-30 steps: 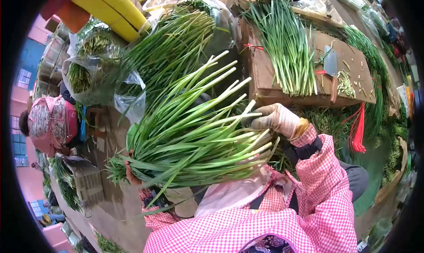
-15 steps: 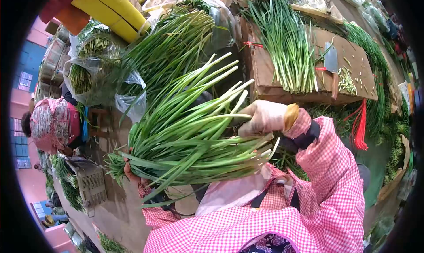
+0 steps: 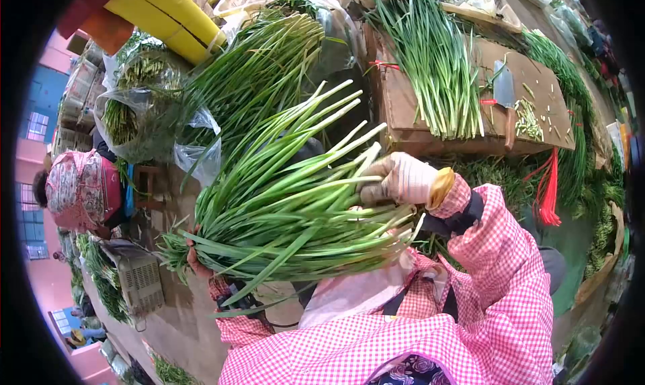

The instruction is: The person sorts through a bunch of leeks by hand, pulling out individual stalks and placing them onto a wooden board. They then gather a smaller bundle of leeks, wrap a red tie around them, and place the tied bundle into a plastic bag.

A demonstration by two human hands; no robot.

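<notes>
A large loose bunch of Chinese chives (image 3: 289, 203) spreads across my lap, pale stalk ends fanned to the right. At its leafy end, my left hand (image 3: 196, 259) is wrapped round the bunch, partly hidden under the leaves. My right hand (image 3: 396, 180), in a pale knitted glove, is closed on chive stalks near their pale ends; its fingertips are partly among them. Below that hand, more stalks lie against my pink checked smock (image 3: 349, 345).
A brown board (image 3: 430, 126) at upper right bears a pile of chives (image 3: 443, 76), a cleaver (image 3: 504, 93) and cut stalk ends (image 3: 529, 121). Red ties (image 3: 549, 193) hang from its edge. Bagged greens (image 3: 138, 109) stand left, near another person (image 3: 84, 190) and a crate (image 3: 138, 284).
My right hand has shifted slightly left, its fingers now further in among the stalks. My left hand still grips the leafy end.
</notes>
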